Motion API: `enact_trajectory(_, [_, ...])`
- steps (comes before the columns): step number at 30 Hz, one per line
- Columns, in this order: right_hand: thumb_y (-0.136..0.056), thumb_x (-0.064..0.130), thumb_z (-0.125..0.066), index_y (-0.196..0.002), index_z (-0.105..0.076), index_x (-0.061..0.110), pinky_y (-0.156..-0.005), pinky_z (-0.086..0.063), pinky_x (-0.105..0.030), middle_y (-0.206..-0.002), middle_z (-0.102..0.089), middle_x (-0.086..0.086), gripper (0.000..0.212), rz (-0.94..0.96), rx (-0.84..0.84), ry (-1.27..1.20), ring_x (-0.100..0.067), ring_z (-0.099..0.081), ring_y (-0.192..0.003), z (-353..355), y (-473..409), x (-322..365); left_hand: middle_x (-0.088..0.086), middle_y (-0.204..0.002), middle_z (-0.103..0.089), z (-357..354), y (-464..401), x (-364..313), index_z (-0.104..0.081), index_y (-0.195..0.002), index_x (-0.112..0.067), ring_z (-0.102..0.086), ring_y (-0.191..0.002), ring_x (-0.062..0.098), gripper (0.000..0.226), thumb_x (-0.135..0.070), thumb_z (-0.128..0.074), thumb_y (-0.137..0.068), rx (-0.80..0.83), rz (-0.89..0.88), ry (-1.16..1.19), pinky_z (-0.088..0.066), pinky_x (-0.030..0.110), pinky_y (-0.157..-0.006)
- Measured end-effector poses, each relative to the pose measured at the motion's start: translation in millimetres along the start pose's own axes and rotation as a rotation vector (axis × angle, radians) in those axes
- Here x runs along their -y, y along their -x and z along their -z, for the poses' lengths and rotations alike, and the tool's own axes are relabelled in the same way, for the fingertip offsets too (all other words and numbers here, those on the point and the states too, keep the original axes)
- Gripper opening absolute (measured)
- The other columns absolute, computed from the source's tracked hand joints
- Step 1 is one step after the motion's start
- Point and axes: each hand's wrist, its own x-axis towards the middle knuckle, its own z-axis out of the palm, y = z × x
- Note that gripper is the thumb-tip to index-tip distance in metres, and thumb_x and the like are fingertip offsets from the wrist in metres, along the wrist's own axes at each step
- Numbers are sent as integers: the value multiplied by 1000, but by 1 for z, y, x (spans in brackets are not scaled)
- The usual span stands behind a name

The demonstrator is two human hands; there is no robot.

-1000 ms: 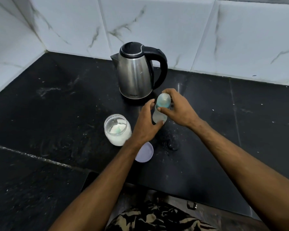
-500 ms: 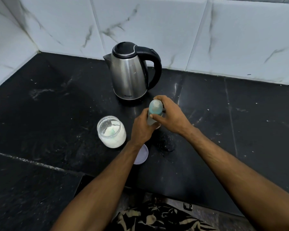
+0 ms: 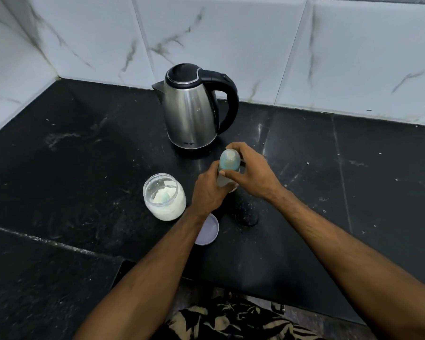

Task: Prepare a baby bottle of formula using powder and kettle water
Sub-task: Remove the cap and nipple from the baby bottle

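Baby bottle (image 3: 228, 165) stands upright, cap up, both hands gripping.

Light is dim and even, and the hands (image 3: 231, 180) cast only soft shadows. Beyond them, a pale sheen streaks the steel kettle (image 3: 190, 114). Wide-angle bending curves the tile lines (image 3: 304, 45) farther back. Focus is fairly sharp.

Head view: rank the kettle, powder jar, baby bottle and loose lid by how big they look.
1. Kettle, clearly largest.
2. Powder jar.
3. and 4. Baby bottle and lid: unsure. The hands cover much of the bottle, and the left forearm hides part of the lid, so neither shows its full size.
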Motion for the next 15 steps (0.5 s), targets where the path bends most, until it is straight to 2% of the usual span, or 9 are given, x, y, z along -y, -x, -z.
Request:
enact_trajectory(3, [-81, 30, -81, -128, -52, 13, -95, -53, -38, -124, -59, 2, 58, 5, 0, -13, -14, -58, -111, 0, 0, -1, 0, -123, -65, 1, 0, 1, -49, -130, -19, -61, -106, 12, 64, -34, -80, -77, 12, -5, -12, -49, 24, -87])
enact_trajectory(7, [-82, 28, -80, -128, -53, 13, -95, -54, -37, -123, -60, 2, 56, 14, -2, -65, -14, -59, -112, 0, 1, -3, -1, -122, -65, 2, 0, 0, -49, -130, -20, -58, -103, 6, 62, -33, -79, -77, 24, 1, -5, -43, 11, -79])
enact_trajectory(12, [-83, 20, -79, -126, -52, 13, -90, -57, -38, -120, -59, 4, 52, 8, -77, -232, -16, -62, -109, 7, -2, 6, -7, -118, -64, 2, -1, 3, -48, -130, -25, -59, -102, 5, 61, -36, -77, -78, 42, 20, -25, -46, 16, -82])
enact_trajectory(15, [-81, 29, -79, -124, -51, 18, -89, -57, -32, -118, -61, 4, 53, 68, -189, -313, -16, -65, -107, 28, -24, 19, -8, -122, -63, 2, -1, 4, -47, -131, -26, -53, -103, 2, 62, -35, -77, -78, 37, 28, -53, -42, 22, -89])
